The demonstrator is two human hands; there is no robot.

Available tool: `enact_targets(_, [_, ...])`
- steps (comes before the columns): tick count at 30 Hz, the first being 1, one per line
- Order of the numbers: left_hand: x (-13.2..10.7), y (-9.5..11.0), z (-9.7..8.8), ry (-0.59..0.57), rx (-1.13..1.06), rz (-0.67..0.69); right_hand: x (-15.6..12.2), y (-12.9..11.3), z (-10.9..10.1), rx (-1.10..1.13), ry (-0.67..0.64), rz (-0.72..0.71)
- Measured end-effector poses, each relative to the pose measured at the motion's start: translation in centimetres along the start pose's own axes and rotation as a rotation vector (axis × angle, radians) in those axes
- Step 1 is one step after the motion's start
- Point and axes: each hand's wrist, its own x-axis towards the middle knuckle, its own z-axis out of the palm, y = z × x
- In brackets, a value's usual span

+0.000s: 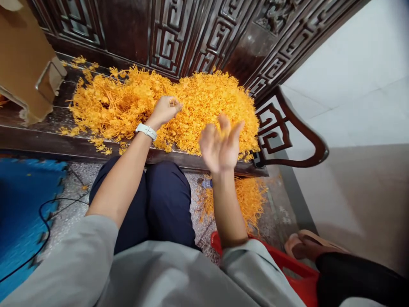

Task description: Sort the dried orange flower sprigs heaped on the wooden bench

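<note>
My left hand [166,111], with a white watch band [146,131] on its wrist, is closed over the middle of the heap, and a bit of an orange flower-like piece shows between its fingers. To its left lies a loose pile of orange flower-like pieces with thin stems [111,102]. A denser mound of small orange pieces [211,98] sits on the right. Above the front of that mound, my right hand [221,145] is smeared by motion, with fingers apart and nothing visible in it.
Both piles lie on a dark carved wooden bench [96,147] with a curved armrest [315,149]. A cardboard box [28,55] stands left. Stringy orange stems [251,200] cover floor beside a red plastic stool [298,273]. Another person's foot [302,245] is at right; a blue mat [25,204], left.
</note>
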Motion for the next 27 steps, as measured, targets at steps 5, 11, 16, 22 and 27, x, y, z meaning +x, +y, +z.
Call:
enact_targets(5, [-1.8,1.3,0.6,-0.199,-0.049,0.058,4.5,8.1,-3.8,-0.295,0.688,0.323])
enact_targets(11, [-1.4,1.1,0.5,-0.426,0.000,0.083,3.3,9.8,-1.6,-0.575,0.237,0.186])
enact_targets(16, [-0.5,-0.1,-0.2,-0.368,0.040,0.164,0.4,3.9,1.6,-0.677,0.118,-0.012])
enact_targets(22, [0.1,-0.4,0.1,-0.116,-0.023,0.071,-1.8,-5.9,5.2,-0.023,-1.182,-0.298])
enact_targets(27, [-1.3,1.5,0.0,-0.114,-0.479,-0.124,0.0,3.3,0.1,-0.014,0.109,0.037])
